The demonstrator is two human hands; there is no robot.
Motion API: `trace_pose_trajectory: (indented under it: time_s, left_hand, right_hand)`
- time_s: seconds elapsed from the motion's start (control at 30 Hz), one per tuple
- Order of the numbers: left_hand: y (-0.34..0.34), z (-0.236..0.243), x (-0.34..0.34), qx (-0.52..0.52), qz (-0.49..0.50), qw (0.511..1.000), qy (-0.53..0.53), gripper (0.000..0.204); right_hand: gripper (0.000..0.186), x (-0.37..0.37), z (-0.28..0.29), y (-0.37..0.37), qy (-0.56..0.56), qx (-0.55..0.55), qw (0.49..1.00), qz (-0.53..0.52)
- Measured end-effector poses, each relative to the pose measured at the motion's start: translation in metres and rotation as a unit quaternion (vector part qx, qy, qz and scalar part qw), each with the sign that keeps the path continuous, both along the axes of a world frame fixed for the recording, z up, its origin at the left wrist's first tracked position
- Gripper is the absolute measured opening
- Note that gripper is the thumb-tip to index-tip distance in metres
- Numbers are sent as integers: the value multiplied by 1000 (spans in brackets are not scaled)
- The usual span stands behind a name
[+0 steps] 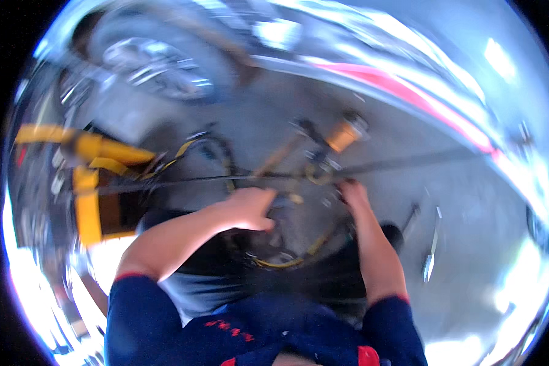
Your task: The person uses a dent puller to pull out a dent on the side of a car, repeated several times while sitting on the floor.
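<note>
Motion smears the view. My left hand (253, 207) is in the lower middle, fingers bent over a coiled black-and-yellow hose (274, 262) and a small item beneath them; its grip is unclear. My right hand (351, 192) reaches forward to the right, beside a dark small object, its fingers too blurred to read. Just beyond my hands lie a wooden-handled tool (271, 161) and an orange cylinder (341, 137) with a metal fitting. A long dark line (195, 180) runs across the middle, too blurred to identify.
A yellow-and-black piece of equipment (88, 207) stands at the left. A vehicle wheel (158, 70) and a body panel with a red strip (396, 85) are along the top. Thin tools (432, 250) lie on the grey floor (445, 177) at the right.
</note>
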State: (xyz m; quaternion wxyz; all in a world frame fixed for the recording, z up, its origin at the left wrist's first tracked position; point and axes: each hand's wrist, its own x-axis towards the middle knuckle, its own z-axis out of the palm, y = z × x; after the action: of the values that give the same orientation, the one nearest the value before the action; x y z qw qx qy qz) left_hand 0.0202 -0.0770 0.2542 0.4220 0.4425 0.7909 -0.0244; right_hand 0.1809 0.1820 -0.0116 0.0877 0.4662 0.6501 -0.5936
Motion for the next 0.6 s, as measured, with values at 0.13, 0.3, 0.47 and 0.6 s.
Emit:
trace_pose_trajectory:
  time_s: [0.13,0.3,0.47,0.6]
  left_hand:
    - [21,-30,10,-25,-31,999,31,65]
    - [16,-23,23,-25,-11,999,35,69]
    - [13,-30,34,55,-28,998,30,60]
    - [-3,-41,29,72,-10,997,24,53]
  right_hand:
    - [46,20,-68,-1,-52,25,995,81]
    - [60,51,16,49,-75,157,947,270]
    - [40,267,9,159,-132,341,902,-230]
    - [77,379,-19,153,-401,284,865,-97]
